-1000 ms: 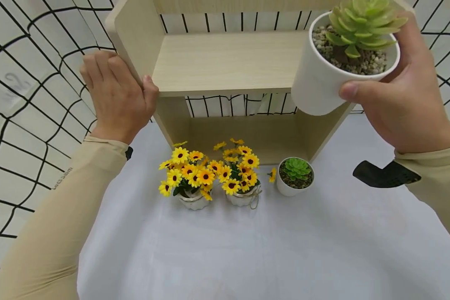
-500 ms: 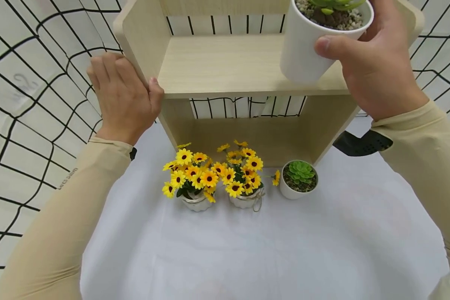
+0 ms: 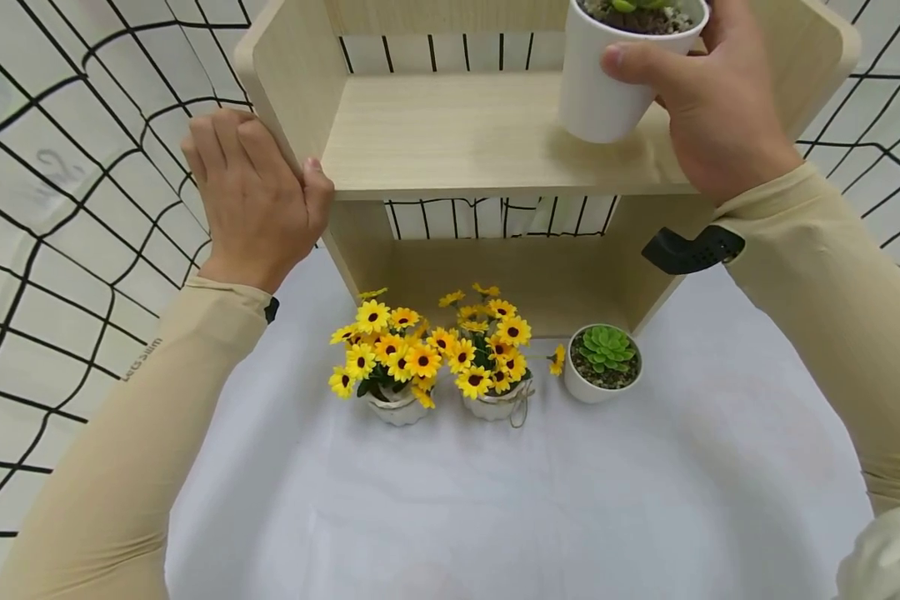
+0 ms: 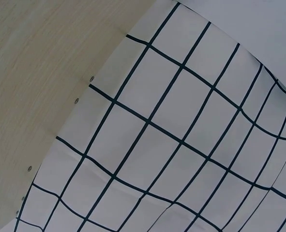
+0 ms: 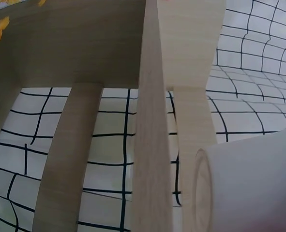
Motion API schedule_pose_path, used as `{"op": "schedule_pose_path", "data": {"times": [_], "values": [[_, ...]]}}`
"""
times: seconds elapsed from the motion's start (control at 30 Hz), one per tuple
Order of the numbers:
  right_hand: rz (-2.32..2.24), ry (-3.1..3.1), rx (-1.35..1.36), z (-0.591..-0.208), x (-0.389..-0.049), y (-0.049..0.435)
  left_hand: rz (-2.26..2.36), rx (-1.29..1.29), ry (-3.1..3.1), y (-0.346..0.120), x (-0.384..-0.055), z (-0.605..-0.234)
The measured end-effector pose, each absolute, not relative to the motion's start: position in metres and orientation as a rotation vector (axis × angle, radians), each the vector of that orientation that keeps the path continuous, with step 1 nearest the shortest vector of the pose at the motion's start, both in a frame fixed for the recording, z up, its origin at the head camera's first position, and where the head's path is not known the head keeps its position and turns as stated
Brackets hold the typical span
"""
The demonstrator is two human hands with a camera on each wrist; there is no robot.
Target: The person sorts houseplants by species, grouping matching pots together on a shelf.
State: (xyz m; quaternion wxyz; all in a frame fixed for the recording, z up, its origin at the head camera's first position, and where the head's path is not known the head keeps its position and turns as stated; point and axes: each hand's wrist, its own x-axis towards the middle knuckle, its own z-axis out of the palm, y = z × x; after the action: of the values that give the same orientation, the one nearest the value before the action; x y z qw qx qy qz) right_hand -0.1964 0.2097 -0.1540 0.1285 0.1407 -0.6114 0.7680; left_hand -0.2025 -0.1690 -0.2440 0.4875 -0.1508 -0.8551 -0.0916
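Observation:
My right hand [image 3: 727, 112] holds a white pot [image 3: 600, 92] with a succulent in pebbles, thumb across its near side. The plant's top is cut off by the head view's upper edge. Beneath the pot lies the middle board [image 3: 450, 125] of a pale wooden shelf unit; the right wrist view shows the underside of the pot [image 5: 259, 179] apart from the board. My left hand [image 3: 255, 200] grips the unit's left side panel [image 3: 292, 100], thumb over the front edge, fingers round the outside. The left wrist view shows only that panel [image 4: 41, 72] and the grid-patterned cloth.
Before the lower compartment [image 3: 510, 283], two pots of yellow flowers [image 3: 397, 358] [image 3: 495, 354] stand side by side on white cloth [image 3: 450, 500]. To their right is a small potted green succulent [image 3: 603, 350]. Black-and-white grid cloth [image 3: 67, 208] flanks the unit.
My right hand has carried the potted succulent left and farther back, from right of the shelf to over its middle board. The left hand keeps its grip; the view has shifted slightly.

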Motion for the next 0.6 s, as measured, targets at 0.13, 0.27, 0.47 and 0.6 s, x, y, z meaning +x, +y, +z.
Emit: {"op": "schedule_pose_path", "data": {"times": [0.13, 0.27, 0.47, 0.6], "values": [[2.24, -1.804, 0.337, -0.155, -0.203, 0.213, -0.22, -0.37, -2.086, -0.17, -0.202, -0.245], [2.223, -1.843, 0.248, -0.157, -0.208, 0.216, -0.215, -0.371, -2.089, -0.17, -0.201, -0.245], [2.21, -1.867, 0.101, -0.158, -0.216, 0.218, -0.211, -0.373, -2.088, -0.17, -0.202, -0.245], [2.18, -1.895, 0.045, -0.158, -0.219, 0.221, -0.212, -0.376, -2.091, -0.169, -0.203, -0.245]]}}
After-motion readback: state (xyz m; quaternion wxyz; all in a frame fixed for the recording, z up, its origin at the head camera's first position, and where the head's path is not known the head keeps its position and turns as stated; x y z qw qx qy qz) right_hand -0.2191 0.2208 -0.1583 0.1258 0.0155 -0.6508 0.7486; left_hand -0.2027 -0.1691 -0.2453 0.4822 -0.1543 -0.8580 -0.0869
